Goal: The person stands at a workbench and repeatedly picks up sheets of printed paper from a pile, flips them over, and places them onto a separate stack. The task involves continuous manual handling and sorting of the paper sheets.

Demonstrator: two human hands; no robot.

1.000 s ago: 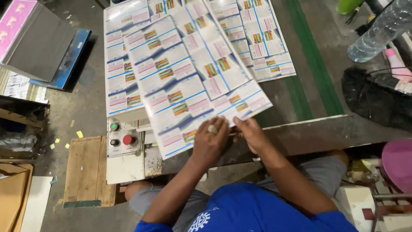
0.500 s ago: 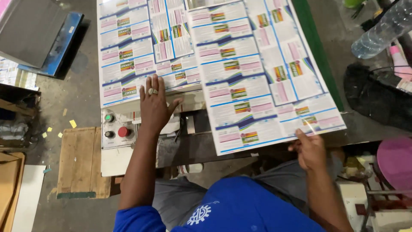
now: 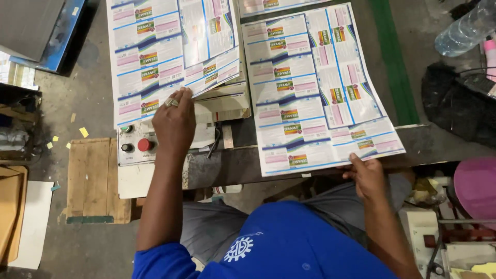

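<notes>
My left hand [image 3: 174, 121], with a ring on one finger, grips the near edge of the top printed label sheet [image 3: 155, 57] on a thick stack [image 3: 223, 106] and curls that edge upward. My right hand [image 3: 368, 174] pinches the near right corner of a second large printed sheet [image 3: 315, 93], which lies flat on the dark work table [image 3: 237, 165] to the right of the stack. Both sheets carry rows of white, blue and pink labels.
A control box [image 3: 133, 145] with a green, a black and a red button sits below my left hand. A wooden board [image 3: 95, 178] lies lower left. A plastic bottle [image 3: 465, 28], a black bag [image 3: 457, 111] and a pink round lid [image 3: 478, 186] are at the right.
My right hand carried the sheet from the stack to the right and set it flat on the table. My left hand moved onto the stack and began lifting its top sheet's edge.
</notes>
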